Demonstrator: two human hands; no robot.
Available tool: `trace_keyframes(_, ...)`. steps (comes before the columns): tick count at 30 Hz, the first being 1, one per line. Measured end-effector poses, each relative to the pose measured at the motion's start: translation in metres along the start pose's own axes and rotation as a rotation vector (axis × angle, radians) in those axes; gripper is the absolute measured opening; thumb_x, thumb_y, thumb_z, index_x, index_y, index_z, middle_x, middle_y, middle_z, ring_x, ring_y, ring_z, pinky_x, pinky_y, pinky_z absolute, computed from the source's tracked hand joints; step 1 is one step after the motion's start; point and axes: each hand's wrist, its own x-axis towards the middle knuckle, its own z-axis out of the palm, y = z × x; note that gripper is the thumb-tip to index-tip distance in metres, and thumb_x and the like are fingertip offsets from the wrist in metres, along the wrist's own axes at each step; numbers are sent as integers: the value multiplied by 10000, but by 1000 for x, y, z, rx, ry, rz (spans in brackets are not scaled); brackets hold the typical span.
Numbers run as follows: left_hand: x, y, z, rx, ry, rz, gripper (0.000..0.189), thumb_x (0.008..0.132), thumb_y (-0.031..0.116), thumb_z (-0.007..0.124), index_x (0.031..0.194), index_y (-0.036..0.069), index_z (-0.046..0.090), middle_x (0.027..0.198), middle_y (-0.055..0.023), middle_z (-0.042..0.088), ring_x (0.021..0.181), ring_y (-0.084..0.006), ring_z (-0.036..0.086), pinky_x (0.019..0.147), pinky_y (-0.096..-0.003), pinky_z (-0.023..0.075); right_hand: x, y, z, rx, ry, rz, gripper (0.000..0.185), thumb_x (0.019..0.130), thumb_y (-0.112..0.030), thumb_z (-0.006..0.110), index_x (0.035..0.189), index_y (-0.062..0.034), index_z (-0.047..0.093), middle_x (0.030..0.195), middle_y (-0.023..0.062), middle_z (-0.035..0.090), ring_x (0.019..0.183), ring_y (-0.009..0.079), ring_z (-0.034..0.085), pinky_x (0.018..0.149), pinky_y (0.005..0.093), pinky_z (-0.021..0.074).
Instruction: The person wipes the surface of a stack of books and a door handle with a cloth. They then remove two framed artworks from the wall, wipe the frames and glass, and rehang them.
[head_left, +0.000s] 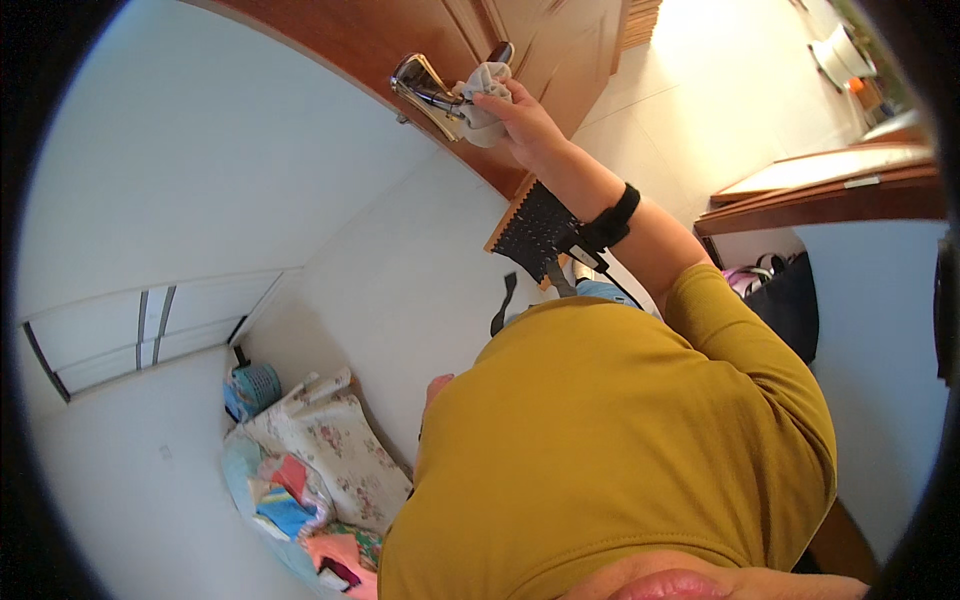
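My right hand (517, 112) grips a crumpled whitish cloth (484, 124) against the metal lever handle (431, 86) of a brown wooden door (555, 45). Part of the lever is hidden under the cloth and my fingers. Another dark handle end (501, 52) sticks out past the cloth, on the door's other side. Low at the left of my torso, only a small part of my left hand (439, 386) shows beside the mustard shirt. Its fingers are hidden, so what it does cannot be made out.
Below the door lies a dark speckled mat (536, 225) with a zigzag edge. A floral cover (352, 450) and piled clothes (289, 502) are at lower left, near a blue basket (255, 386). At right are a wooden ledge (825, 199) and a black bag (787, 300).
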Motion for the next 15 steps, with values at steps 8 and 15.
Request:
trace_keyframes(8, -2, 42, -6, -7, 49, -2, 218, 867, 199, 497, 821, 4, 583, 876, -181, 662, 789, -310, 644, 646, -414, 505, 29, -13, -17, 107, -105, 2, 323, 861, -31, 681, 1153, -38, 543, 1074, 116, 654, 940, 255, 670, 812, 400, 587)
trace_keyframes(15, 36, 49, -59, 146, 47, 128, 229, 858, 207, 500, 786, 5, 581, 844, -186, 655, 774, -321, 639, 639, -419, 498, 79, -44, -59, 64, 200, -221, 293, 859, -65, 695, 1125, -31, 578, 1073, 83, 653, 891, 211, 678, 818, 368, 577)
